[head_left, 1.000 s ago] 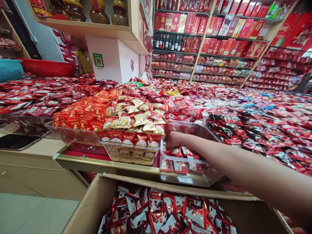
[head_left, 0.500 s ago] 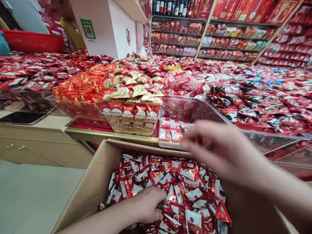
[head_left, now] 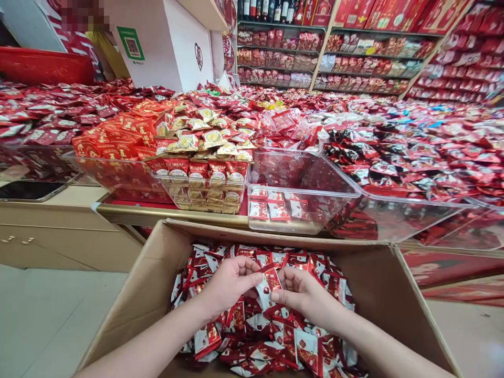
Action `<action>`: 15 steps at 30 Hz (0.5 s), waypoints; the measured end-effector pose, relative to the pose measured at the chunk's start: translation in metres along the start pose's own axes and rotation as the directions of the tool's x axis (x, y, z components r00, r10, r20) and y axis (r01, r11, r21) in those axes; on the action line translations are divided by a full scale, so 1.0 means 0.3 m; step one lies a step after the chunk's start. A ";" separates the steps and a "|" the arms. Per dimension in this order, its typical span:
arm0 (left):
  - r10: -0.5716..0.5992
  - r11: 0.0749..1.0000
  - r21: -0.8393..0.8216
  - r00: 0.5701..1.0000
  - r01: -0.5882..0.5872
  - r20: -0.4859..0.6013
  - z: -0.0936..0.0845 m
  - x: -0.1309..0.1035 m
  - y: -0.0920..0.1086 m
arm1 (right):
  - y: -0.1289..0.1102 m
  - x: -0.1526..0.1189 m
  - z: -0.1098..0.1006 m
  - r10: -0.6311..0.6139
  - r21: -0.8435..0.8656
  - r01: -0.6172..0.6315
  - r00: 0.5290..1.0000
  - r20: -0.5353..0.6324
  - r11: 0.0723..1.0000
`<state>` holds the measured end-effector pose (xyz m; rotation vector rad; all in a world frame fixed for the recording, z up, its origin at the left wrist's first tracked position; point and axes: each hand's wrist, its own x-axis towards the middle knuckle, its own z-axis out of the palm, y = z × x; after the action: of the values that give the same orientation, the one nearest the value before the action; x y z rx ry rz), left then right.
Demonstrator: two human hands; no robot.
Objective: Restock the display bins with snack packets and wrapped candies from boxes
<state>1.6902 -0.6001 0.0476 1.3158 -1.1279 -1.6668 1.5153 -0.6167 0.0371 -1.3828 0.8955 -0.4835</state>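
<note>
A small red-and-white candy packet (head_left: 268, 286) is pinched between both hands above an open cardboard box (head_left: 409, 299). My left hand (head_left: 236, 283) grips its left side, thumb on the front. My right hand (head_left: 301, 294) holds the lower right edge with thumb and bent fingers. Many like packets (head_left: 309, 346) fill the bottom of the box in a loose heap. Beyond the box stands a clear plastic bin (head_left: 315, 210) with a few rows of red-and-white packets (head_left: 279, 210) laid flat at its front.
Left of that bin, durian packets (head_left: 208, 173) are stacked in another bin beside orange-red packets (head_left: 118, 142). A dark tablet (head_left: 31, 190) lies on the left counter. To the right are bins of black-and-red packets (head_left: 366, 157). Stocked shelves (head_left: 283, 58) line the back.
My right hand has come down from over the clear bin into the box. My left hand has risen from the heap, and both now hold one packet.
</note>
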 end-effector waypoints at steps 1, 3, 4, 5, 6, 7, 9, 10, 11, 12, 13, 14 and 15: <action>0.007 0.999 -0.036 1.000 -0.008 -0.017 0.003 -0.007 0.003 | -0.008 -0.001 0.001 0.001 0.047 -0.001 1.000 -0.002 0.999; 0.032 0.996 -0.080 0.998 -0.035 -0.046 0.008 -0.017 0.003 | -0.020 -0.005 0.003 0.000 0.150 -0.001 1.000 0.006 0.989; 0.052 0.995 -0.080 0.998 -0.056 -0.046 0.010 -0.020 0.003 | -0.025 -0.007 0.003 0.002 0.196 -0.003 1.000 0.009 0.981; 0.077 0.994 -0.072 0.996 -0.079 -0.035 0.012 -0.022 0.003 | -0.028 -0.010 0.004 0.006 0.234 -0.008 1.000 0.008 0.972; 0.099 0.993 -0.057 0.995 -0.100 -0.015 0.014 -0.023 0.002 | -0.031 -0.011 0.005 0.014 0.260 -0.015 1.000 0.005 0.966; 0.115 0.993 -0.040 0.993 -0.115 0.007 0.016 -0.023 0.002 | -0.032 -0.013 0.006 0.023 0.272 -0.020 1.000 -0.005 0.962; 0.117 0.993 -0.023 0.992 -0.116 0.035 0.019 -0.022 0.002 | -0.032 -0.013 0.009 0.032 0.273 -0.022 0.999 -0.033 0.962; 0.107 0.994 -0.025 0.994 -0.106 0.031 0.020 -0.021 0.002 | -0.029 -0.012 0.011 0.032 0.272 -0.018 0.998 -0.047 0.962; 0.093 0.995 -0.036 0.995 -0.093 0.016 0.021 -0.020 0.002 | -0.027 -0.010 0.014 0.026 0.269 -0.008 0.998 -0.064 0.963; 0.081 0.995 -0.052 0.997 -0.081 0.001 0.021 -0.019 0.002 | -0.023 -0.007 0.017 0.015 0.259 0.008 0.996 -0.086 0.966; 0.070 0.995 -0.072 0.997 -0.071 -0.010 0.021 -0.017 0.002 | -0.020 -0.005 0.020 -0.004 0.238 0.030 0.994 -0.110 0.971; 0.060 0.994 -0.087 0.998 -0.061 -0.014 0.021 -0.016 0.003 | -0.019 -0.003 0.022 -0.028 0.203 0.054 0.991 -0.130 0.978; 0.054 0.994 -0.091 0.998 -0.055 -0.019 0.019 -0.016 0.005 | -0.020 -0.003 0.024 -0.055 0.158 0.078 0.988 -0.147 0.984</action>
<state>1.6858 -0.5953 0.0512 1.2289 -1.0558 -1.6452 1.5215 -0.6126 0.0428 -1.2426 0.9057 -0.6987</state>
